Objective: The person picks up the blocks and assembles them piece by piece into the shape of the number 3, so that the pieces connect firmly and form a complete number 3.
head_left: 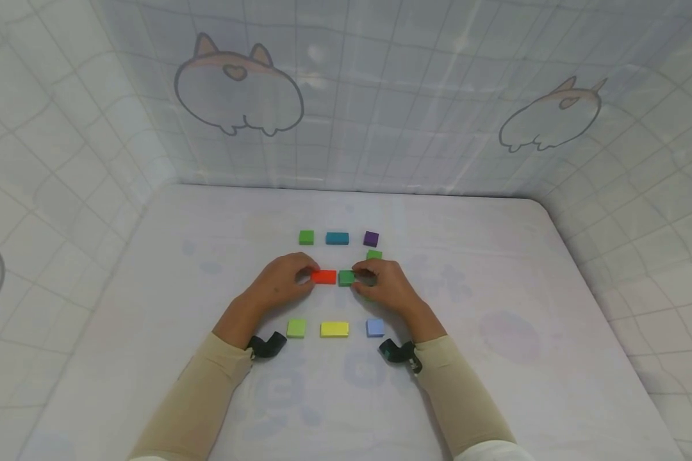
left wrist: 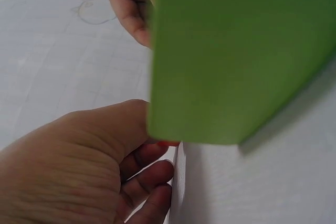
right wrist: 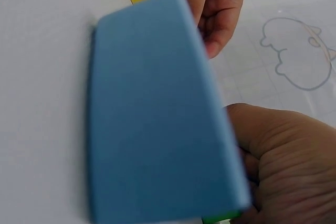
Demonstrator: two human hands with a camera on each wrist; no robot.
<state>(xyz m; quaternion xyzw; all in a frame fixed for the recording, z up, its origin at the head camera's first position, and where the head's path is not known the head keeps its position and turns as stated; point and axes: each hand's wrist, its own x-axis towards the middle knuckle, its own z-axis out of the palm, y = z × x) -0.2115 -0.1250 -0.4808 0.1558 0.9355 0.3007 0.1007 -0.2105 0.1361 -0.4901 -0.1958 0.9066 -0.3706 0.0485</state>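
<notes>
Pinching red block (head_left: 325, 277): my left fingers (head_left: 307, 260), narrowly parted, grip its outer end, probably to leave the facing end free.
Green block (head_left: 345, 278): between my right fingers (head_left: 377, 266), curled likewise at its outer end, just beside the red.
Yellow block (head_left: 334, 330): nearer me than my fingers, apparently spaced for reaching room.
Block shapes: red bright, oblong; green deeper, shorter.

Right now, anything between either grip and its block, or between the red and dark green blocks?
Nothing visible. In the head view, the left grip pinches the red block, the right grip the dark green block; only a narrow, unobstructed gap separates the blocks.
</notes>
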